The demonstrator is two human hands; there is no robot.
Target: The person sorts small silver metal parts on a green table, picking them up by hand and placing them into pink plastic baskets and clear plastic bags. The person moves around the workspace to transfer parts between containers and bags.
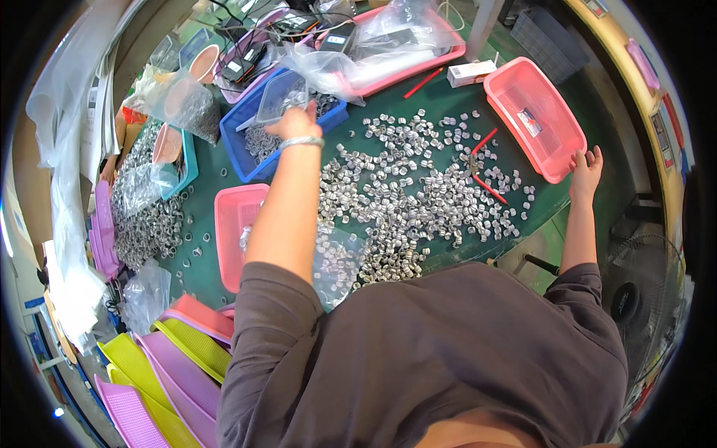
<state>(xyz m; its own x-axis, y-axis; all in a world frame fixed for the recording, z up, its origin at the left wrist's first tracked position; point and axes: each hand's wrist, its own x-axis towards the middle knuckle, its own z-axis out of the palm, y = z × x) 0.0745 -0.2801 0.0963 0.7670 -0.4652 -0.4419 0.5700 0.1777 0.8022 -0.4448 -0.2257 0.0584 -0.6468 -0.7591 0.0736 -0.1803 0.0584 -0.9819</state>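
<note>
My left hand point(299, 125) is closed on the edge of a clear plastic container point(280, 97), tilted over a blue basket point(237, 153). Small metal rings point(261, 142) lie in that basket, and some grey pieces show through the container. At the far right, my right hand point(586, 173) is at the near corner of a pink basket point(549, 112), with its fingers apart and at least one seeming to touch the rim. A patterned label lies in the pink basket. Between my hands, a wide spread of small shiny metal rings point(403, 194) covers the green table point(448, 97).
Red-handled pliers point(478, 168) lie among the rings. A red pen point(423, 83) and a white box point(470, 73) are behind. Another pink basket point(228, 224) is beside my left arm. More rings point(149, 231) heap at left; stacked baskets point(160, 366) stand lower left, a fan point(635, 299) at right.
</note>
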